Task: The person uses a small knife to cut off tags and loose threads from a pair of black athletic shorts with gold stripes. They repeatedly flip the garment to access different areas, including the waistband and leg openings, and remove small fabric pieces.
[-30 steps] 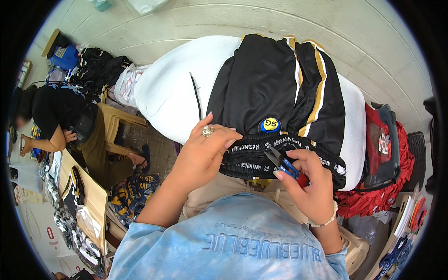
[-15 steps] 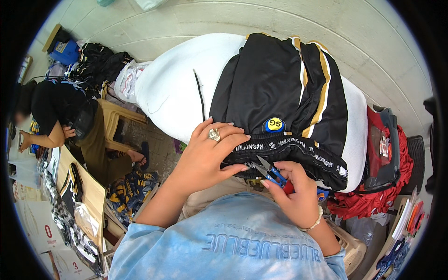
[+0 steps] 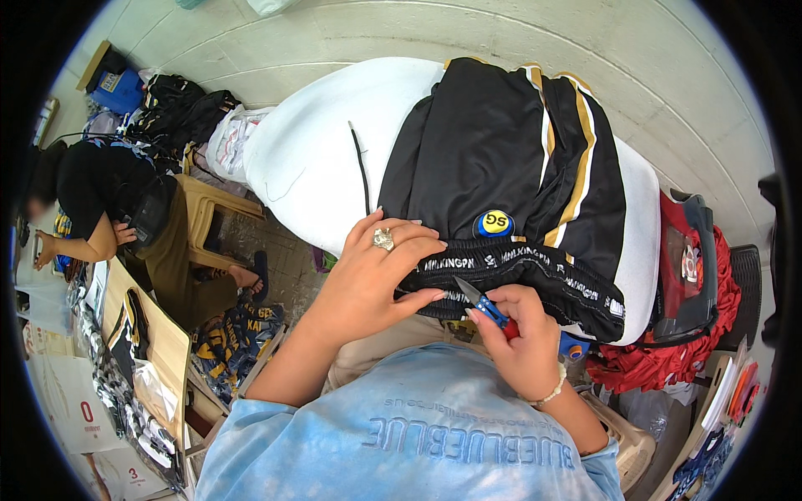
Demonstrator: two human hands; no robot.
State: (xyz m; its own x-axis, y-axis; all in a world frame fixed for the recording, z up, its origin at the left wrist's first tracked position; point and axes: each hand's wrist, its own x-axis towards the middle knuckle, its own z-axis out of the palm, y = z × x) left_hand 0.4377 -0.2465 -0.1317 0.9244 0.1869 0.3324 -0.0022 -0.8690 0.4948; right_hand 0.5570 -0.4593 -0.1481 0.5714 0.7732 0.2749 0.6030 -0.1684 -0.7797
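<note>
Black shorts [image 3: 476, 150] with gold and white side stripes lie over a white padded surface [image 3: 309, 142]. Their elastic waistband [image 3: 518, 259], with white lettering, faces me. My left hand [image 3: 380, 267], a ring on one finger, pinches the left end of that waistband between thumb and fingers. In my right hand [image 3: 526, 334] are blue-handled thread snips [image 3: 487, 309], their blades together and pointing up-left at the waistband's lower layer. Whether the tips touch a thread is too small to see. A black cord [image 3: 360, 163] lies on the white surface near my left fingertips.
Red fabric [image 3: 668, 359] and a grey-and-red bag [image 3: 689, 259] sit at the right. On the left a co-worker [image 3: 109, 200] sits beside a plastic stool [image 3: 209, 217] and a wooden board [image 3: 154, 351] with garments. A pale wall [image 3: 585, 33] runs behind.
The snips' blades, apart before, have come together. My right hand has shifted slightly left and up. My left hand keeps its grip on the waistband.
</note>
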